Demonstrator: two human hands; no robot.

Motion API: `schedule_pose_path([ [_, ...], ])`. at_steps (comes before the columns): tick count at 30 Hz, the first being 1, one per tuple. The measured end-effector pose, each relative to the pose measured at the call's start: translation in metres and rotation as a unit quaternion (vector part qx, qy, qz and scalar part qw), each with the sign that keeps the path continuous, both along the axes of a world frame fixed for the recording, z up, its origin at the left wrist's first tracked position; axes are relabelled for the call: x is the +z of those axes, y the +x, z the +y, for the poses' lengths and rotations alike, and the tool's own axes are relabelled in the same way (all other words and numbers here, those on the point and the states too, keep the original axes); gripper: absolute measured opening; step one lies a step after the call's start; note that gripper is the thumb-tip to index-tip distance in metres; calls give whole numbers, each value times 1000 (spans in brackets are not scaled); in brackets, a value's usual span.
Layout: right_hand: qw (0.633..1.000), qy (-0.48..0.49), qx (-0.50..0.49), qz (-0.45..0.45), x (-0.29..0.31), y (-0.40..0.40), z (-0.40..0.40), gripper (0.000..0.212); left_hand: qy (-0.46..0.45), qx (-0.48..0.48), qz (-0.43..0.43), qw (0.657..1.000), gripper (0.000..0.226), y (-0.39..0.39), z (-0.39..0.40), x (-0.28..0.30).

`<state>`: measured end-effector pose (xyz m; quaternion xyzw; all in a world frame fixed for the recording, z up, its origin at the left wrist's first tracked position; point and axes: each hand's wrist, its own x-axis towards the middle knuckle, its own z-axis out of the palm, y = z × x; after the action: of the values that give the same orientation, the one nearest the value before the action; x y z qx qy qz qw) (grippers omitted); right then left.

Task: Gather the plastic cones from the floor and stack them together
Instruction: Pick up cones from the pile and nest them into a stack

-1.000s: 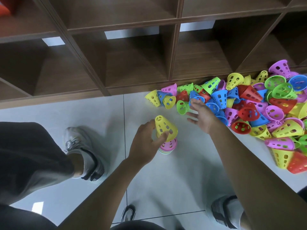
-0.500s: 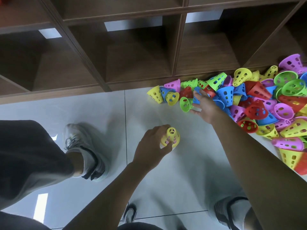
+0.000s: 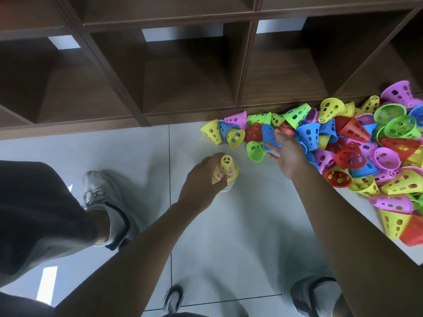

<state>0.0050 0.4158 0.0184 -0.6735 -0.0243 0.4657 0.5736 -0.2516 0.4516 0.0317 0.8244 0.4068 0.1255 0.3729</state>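
The left hand (image 3: 201, 179) curls its fingers around a short stack of perforated plastic cones (image 3: 225, 173) with a yellow cone on top, standing on the pale tiled floor (image 3: 240, 236). The lower cones of the stack are mostly hidden; only pink and green edges show. The right hand (image 3: 287, 154) reaches into the pile of loose coloured plastic cones (image 3: 348, 143) and its fingers are around a blue perforated cone (image 3: 269, 136); how firm this grip is I cannot tell. The pile lies against the dark wooden shelf unit (image 3: 183, 76) and is cut off at the right edge.
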Motion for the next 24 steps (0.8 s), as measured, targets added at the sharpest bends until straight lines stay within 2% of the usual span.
schedule_pose_path([
  [4,1000,21,4,10,3,0,-8,33,3,-10,14,1000,52,3,7,3],
  [9,990,72,103,65,22,-7,-22,40,-33,-12,30,999,48,5,14,11],
  [15,970,138,150,134,41,-15,-25,48,-87,40,-49,994,77,8,17,44],
  [19,953,179,189,154,53,-23,-19,49,-151,69,-132,977,55,13,12,61],
  [24,938,191,243,155,64,-33,-12,45,-137,89,-185,969,37,15,7,70],
])
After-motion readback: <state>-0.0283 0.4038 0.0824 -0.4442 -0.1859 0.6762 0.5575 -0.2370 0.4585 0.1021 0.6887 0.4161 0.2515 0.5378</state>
